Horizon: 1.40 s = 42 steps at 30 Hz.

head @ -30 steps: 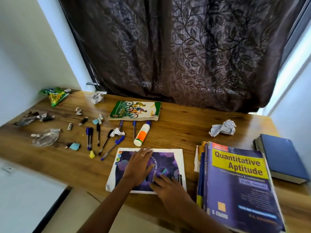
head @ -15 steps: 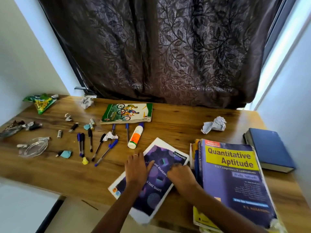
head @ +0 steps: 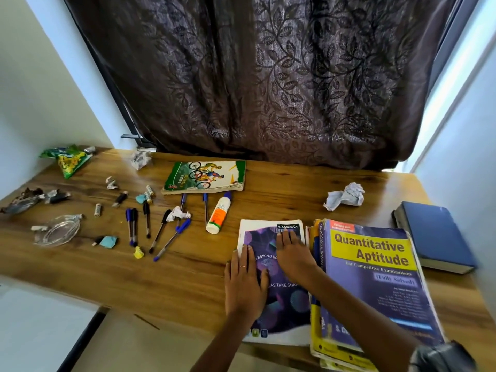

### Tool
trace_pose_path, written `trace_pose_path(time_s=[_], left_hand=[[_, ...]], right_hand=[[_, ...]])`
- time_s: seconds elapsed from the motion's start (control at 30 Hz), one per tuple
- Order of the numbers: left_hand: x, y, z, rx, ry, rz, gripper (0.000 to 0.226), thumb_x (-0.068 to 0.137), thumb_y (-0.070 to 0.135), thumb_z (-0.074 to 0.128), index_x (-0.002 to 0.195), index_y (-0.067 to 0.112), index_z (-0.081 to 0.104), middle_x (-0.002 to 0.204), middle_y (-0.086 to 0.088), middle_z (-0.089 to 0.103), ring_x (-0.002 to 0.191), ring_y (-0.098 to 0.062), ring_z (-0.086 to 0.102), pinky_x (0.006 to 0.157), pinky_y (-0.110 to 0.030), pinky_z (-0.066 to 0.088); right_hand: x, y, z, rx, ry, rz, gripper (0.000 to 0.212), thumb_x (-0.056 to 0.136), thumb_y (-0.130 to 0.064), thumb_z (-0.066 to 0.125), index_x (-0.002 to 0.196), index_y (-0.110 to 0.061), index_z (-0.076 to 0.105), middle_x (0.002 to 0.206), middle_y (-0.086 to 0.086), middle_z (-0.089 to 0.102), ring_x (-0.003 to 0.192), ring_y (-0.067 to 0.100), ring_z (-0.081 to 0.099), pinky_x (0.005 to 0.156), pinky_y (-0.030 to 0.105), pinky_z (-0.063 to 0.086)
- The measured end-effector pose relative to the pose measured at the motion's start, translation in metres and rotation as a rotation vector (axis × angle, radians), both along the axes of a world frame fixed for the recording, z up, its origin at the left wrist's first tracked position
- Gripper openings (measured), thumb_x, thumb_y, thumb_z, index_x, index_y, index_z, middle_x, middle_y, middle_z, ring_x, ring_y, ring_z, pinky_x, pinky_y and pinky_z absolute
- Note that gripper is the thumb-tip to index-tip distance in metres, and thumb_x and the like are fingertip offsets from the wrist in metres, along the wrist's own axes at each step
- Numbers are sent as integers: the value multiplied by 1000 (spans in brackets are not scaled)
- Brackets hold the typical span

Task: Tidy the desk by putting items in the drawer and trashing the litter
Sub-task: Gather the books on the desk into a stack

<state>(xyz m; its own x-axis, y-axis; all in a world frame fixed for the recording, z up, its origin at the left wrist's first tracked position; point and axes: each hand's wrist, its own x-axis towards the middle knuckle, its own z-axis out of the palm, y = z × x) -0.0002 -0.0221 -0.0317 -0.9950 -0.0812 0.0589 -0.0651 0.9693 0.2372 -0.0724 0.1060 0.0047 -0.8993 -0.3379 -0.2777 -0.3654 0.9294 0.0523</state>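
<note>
At the far left of your wooden desk (head: pixel 80 267) lie a green snack wrapper (head: pixel 68 159), a dark crumpled wrapper (head: pixel 22 201) and a clear plastic wrapper (head: pixel 57 232). Just right of these you have small paper scraps, little batteries and a row of pens (head: pixel 146 226) lying loose, with a yellow scrap (head: pixel 138 252) near their tips. Behind the pens sits a green cycling notebook (head: pixel 206 177), and a glue bottle (head: pixel 218 217) lies on its side just in front of it.

Your left hand (head: pixel 243 283) lies flat on the left edge of the purple notebook (head: pixel 284 304), fingers straight and held close together, thumb spread onto the cover. The notebook lies upright before you, its near end overhanging the desk edge, its right side just beside the book stack. Your right hand (head: pixel 294 255) presses on its upper right part, fingers straight and together.

The stack is topped by the Quantitative Aptitude book (head: pixel 375 277). Behind it rests a crumpled paper ball (head: pixel 345 196), and a blue hardcover (head: pixel 434 234) lies at the far right.
</note>
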Motion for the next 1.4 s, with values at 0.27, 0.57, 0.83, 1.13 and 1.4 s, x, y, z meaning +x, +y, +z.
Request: trace_pose_path(time_s=[0.27,0.57,0.83,1.13,1.4], left_hand=[[4,-1,-5,179,59,-12,73,89,57,6,148,21,28,156,-1,25,146,-22,14,116,-36,14],[-9,-12,7,434,160,-196,46,94,49,30,133,31,46,137,12,47,126,-4,40,108,-30,35],[-110,-97,25,279,317,-203,40,90,32,53,129,28,49,137,4,52,129,-16,44,107,-40,37],[-143,-131,-8,251,132,-312,66,87,28,59,145,27,29,151,-1,36,138,-20,36,109,-35,23],[-143,-130,-12,261,208,-350,53,86,30,41,138,23,41,143,-2,46,130,-18,46,104,-37,41]], right_hand=[[6,6,-10,-198,71,-17,63,96,-29,43,147,-9,12,155,12,13,144,31,7,117,41,12],[-33,-19,19,-479,-86,-151,45,94,-36,45,135,-18,44,139,5,45,127,23,41,103,38,39],[-125,-94,36,-927,-89,-545,28,97,-23,46,117,-7,59,111,11,64,88,11,53,74,21,40],[-199,-130,10,-1512,-328,-1223,41,86,-27,65,117,-2,56,117,15,62,89,22,61,64,26,48],[-218,-159,7,-1343,-328,-1235,54,77,-13,74,124,-1,48,123,10,55,94,15,49,54,19,34]])
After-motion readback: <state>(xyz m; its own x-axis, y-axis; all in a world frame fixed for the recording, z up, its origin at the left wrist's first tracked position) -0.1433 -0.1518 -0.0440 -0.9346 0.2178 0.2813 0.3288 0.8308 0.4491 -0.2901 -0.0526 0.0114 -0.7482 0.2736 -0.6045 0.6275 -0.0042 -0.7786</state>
